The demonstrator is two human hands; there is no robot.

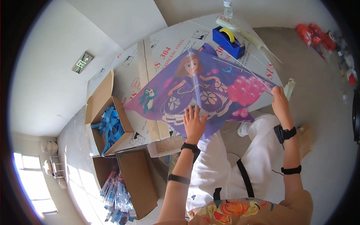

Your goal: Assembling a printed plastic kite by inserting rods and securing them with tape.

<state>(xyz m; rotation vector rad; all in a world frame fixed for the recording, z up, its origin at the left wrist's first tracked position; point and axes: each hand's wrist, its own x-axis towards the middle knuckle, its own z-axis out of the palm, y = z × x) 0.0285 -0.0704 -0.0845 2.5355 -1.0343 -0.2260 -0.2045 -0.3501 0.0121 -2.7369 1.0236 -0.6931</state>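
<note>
A purple kite (150, 92) printed with a princess figure and pink balloons is spread over the cardboard-covered table (170, 56), its near part hanging over my lap. My left hand (194, 123) lies on its lower middle, fingers spread, pressing on the sheet. At the kite's right corner my right hand (280, 103) is closed, pinching the tip where a thin white rod (249, 71) ends. This rod slants along the kite's upper right part. What exactly sits between the right fingertips is partly hidden.
A blue tape dispenser (230, 45) with yellow tape stands behind the kite, beside pale rods (249, 37) and a bottle (227, 9). On the left are a box (127, 120) of blue ribbons, a small tray (165, 147) and a lower carton (138, 183) with plastic packets.
</note>
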